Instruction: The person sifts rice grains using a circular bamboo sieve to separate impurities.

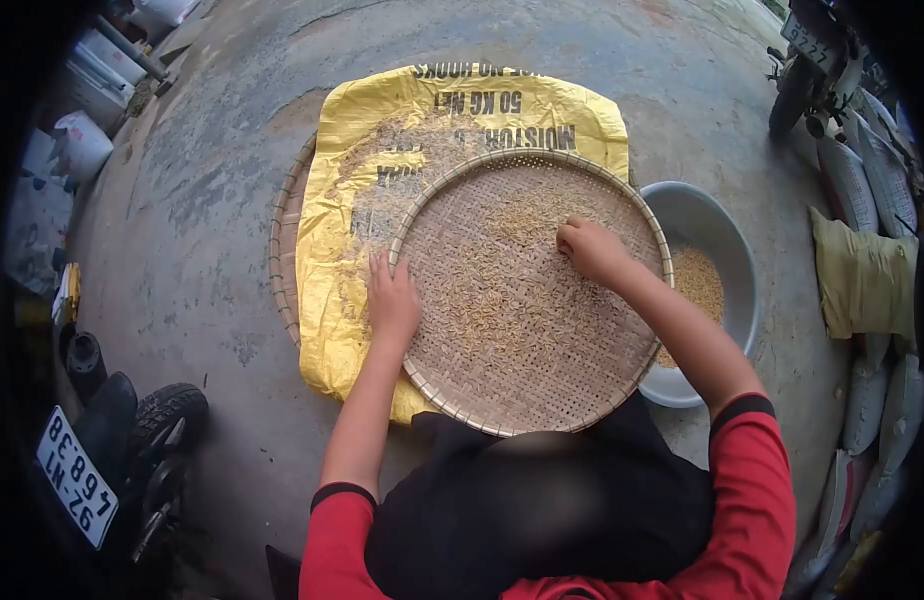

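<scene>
A round woven bamboo winnowing tray (542, 385) lies in front of me, with yellowish unhusked grain (492, 290) scattered over its weave. My left hand (393, 305) grips the tray's left rim. Above the grain in the upper right part of the tray is my right hand (592, 250), its fingertips pinched together; whatever is between them is too small to make out. Beneath the tray spreads a yellow printed sack (332, 270) with bits of chaff on it. To the right stands a grey metal basin (734, 250) holding more grain, partly hidden by the tray and my right forearm.
Another woven tray (288, 240) shows from under the sack's left side. Motorbikes stand at the lower left (152, 430) and upper right (797, 90). Full sacks (862, 310) line the right side, and white bags (82, 145) sit at the upper left on the concrete floor (202, 220).
</scene>
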`<state>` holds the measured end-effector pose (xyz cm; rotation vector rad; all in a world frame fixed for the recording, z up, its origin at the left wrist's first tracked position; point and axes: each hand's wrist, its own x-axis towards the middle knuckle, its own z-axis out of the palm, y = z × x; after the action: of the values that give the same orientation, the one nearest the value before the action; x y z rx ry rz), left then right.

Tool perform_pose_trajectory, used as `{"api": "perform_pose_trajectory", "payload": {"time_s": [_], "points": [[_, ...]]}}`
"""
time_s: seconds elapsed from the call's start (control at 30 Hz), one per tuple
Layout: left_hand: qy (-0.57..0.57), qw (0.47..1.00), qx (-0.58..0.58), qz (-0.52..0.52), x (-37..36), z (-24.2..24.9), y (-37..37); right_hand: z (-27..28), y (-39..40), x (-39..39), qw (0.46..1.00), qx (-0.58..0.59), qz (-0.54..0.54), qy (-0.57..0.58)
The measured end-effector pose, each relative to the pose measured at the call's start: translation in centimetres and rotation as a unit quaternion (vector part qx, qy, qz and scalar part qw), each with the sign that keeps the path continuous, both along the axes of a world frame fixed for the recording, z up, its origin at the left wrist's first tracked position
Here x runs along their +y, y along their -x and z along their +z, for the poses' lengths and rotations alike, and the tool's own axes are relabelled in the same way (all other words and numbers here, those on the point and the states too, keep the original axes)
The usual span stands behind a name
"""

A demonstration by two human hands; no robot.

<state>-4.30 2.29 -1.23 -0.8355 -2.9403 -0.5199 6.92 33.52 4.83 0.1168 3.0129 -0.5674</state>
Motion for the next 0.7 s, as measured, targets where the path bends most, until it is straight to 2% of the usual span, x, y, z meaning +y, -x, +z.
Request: {"api": "perform_pose_trajectory", "payload": {"time_s": [0.33,0.7], "points": [[-0.003,1.0,0.009,-0.007,0.0,0.1,0.0,-0.7,0.5,-0.1,0.994,-0.002,0.05,-0.095],[-0.003,1.0,0.013,-0.005,0.1,0.3,-0.1,-0.1,1.3,-0.3,0.994,-0.043,0.048,-0.087]]}}
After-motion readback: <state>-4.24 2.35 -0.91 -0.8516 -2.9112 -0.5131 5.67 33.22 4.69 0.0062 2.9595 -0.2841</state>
